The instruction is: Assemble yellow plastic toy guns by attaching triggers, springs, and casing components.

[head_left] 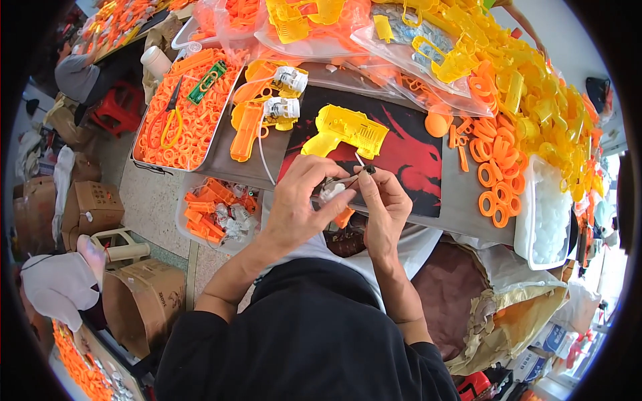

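My left hand [297, 204] is closed around a small white mechanism [332, 192], partly hidden by its fingers. An orange piece [344, 217] shows just beneath. My right hand [386, 210] pinches a small black part [368, 170] by the end of a thin white tube [360, 159]. Both hands are close together over the table's near edge. Just beyond them, a yellow toy gun half-shell [344, 130] lies on a black mat with a red pattern [411, 160]. To the left are two orange toy guns [247, 130] with white mechanisms attached.
A tray of orange parts [200, 127] at left holds scissors [172, 120] and a green tool [207, 81]. Below it sits a bin of orange and white pieces [217, 214]. Orange rings [498, 174], a yellow shell pile [521, 100] and a tub of whitish parts [550, 214] stand right.
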A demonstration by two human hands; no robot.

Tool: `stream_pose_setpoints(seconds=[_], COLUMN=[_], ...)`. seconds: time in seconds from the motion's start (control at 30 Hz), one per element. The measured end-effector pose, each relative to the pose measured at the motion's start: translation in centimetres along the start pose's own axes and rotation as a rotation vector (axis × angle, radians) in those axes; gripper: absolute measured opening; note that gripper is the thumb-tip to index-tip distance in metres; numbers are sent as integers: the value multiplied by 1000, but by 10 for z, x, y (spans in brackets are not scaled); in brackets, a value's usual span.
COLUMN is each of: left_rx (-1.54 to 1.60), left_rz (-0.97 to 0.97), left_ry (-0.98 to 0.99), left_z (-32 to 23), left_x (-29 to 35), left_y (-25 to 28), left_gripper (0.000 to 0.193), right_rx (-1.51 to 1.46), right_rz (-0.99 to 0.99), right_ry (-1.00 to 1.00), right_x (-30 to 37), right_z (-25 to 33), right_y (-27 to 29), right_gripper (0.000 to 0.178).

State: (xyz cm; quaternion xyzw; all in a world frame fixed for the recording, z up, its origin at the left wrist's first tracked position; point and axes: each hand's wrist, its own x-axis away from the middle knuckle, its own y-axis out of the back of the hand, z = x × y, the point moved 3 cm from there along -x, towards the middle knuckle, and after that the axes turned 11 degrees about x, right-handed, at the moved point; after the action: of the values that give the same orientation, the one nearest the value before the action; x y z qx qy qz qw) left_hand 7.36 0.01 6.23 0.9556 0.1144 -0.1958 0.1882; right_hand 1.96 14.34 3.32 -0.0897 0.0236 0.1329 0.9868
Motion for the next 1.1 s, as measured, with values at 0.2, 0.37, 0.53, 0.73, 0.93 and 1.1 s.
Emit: stream_pose_setpoints(seconds=[0.2,0.37,0.53,0.73,0.93,1.1], left_rx=[106,817,1087,680,347,-719], left_rz=[155,9,-26,572,525,133], left_ry=[20,235,176,193,391,-320], left_z=[3,5,15,7,2,69], left_x=[-15,-15,9,7,-51,-108], left_y=[5,1,3,30,53,7], left_gripper=[20,16,17,32,27,32], right_rx=[-82,-657,-402,-211,-350,439], right_rz=[-42,122,-4,15,64,288], right_ry=[27,-271,-9,182,108,322], right_x=[0,-13,-11,-20,-23,-28], right_z=[-9,-22,-11,16,40,131], right_y=[5,16,27,62,129,173], right_gripper=[14,13,13,20,25,19])
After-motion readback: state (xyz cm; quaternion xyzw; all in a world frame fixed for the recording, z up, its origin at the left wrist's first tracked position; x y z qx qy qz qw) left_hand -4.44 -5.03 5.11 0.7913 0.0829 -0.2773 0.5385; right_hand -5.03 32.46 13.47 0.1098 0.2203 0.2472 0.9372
